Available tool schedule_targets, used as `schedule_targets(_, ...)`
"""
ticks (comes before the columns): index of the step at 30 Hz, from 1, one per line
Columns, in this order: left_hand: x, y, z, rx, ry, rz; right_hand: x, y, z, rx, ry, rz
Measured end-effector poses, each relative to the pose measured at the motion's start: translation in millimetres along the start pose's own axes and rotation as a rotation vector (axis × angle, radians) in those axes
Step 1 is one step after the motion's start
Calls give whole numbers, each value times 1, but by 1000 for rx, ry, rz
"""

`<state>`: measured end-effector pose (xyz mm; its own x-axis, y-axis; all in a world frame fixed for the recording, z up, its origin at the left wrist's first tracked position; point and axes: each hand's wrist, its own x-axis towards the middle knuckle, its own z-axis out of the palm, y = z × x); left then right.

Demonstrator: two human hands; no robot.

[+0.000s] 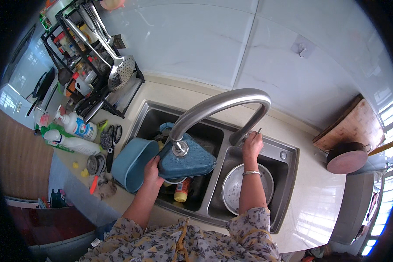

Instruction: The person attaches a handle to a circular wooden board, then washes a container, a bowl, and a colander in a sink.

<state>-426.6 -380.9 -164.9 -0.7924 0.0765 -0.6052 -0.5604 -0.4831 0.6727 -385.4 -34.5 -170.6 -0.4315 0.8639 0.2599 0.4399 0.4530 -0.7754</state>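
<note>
My left hand [152,171] grips the left edge of a blue triangular plastic container [188,158], holding it over the left sink basin. Its surface is wet, and the end of the curved steel faucet [222,98] is right above it. Whether water is running I cannot tell. At the faucet's base my right hand [252,145] is closed on the slim faucet lever [258,131]. A bracelet circles that wrist. Below the container lies a red bottle with a yellow cap [181,190]. Part of a white bowl [175,180] shows beside it; other things there are hidden.
A blue plastic tub [134,166] stands at the left sink edge. The right basin holds a round metal pan [231,188]. Scissors [113,142], white bottles [76,143] and a utensil rack [118,109] are on the left. A cutting board [351,124] and a pot [347,158] stand right.
</note>
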Motion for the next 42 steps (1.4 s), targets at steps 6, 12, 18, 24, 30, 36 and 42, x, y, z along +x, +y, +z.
schedule_targets(6, -4, 2, 5, 2, -33, 21, 1, 3, 1, 5, 5, -13)
schedule_targets(12, -2, 1, 2, 13, -31, 21, 2, 6, 2, -12, 0, -31)
schedule_targets(18, 12, -5, -10, 7, -58, -10, 0, -1, 1, -2, -7, 8)
schedule_targets(24, 13, -6, 17, -32, -119, -20, 0, 7, -1, 238, -38, 141)
schedule_targets(30, 30, -19, 31, -183, -195, -169, -61, 4, -20, 449, 122, 176)
schedule_targets(36, 25, -44, 41, -227, -222, -360, -123, -15, -46, 908, -174, 505)
schedule_targets(42, -7, -35, 25, -221, -224, -384, -146, -8, -70, 1174, -406, 781)
